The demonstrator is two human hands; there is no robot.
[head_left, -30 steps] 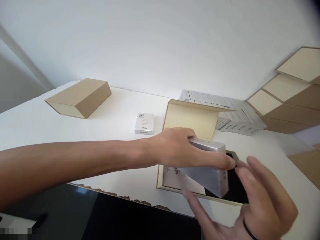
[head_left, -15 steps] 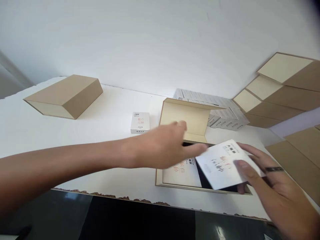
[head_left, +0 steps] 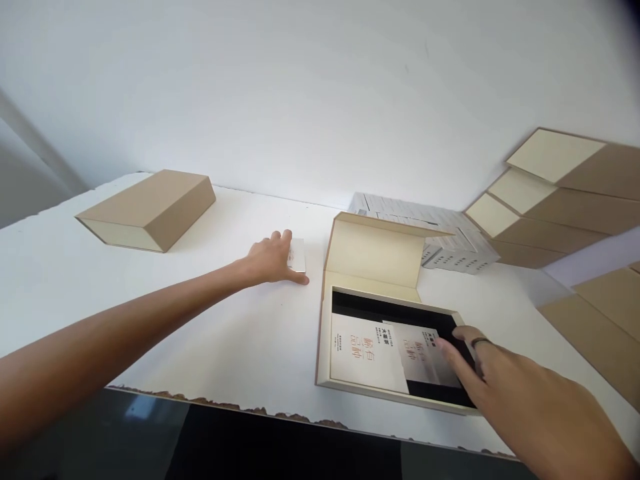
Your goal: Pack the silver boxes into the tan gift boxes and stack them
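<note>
My left hand [head_left: 273,259] reaches over the table to a small white printed box [head_left: 298,255]. Its fingers are spread, with the thumb at the near side and the fingertips along the left side. My right hand [head_left: 480,360] is at the right end of an open beige gift box [head_left: 324,340] with a black inside. There the thumb touches the edge of a white printed box [head_left: 417,353]; thumb and index finger are apart, the other fingers hidden. Left of it, a second white printed box [head_left: 363,353] lies in the gift box, slightly overlapping it.
A closed beige box [head_left: 147,207] lies at the left back of the table [head_left: 240,327]. Behind the raised lid [head_left: 377,253] stand rows of small white boxes [head_left: 450,240]. Beige boxes [head_left: 555,193] are stacked at right, with another beige box [head_left: 595,320] nearer. The front table edge is chipped.
My right hand has lowered the white box into the gift box and loosened its hold. My left hand has moved left from above the gift box to the small white box on the table.
</note>
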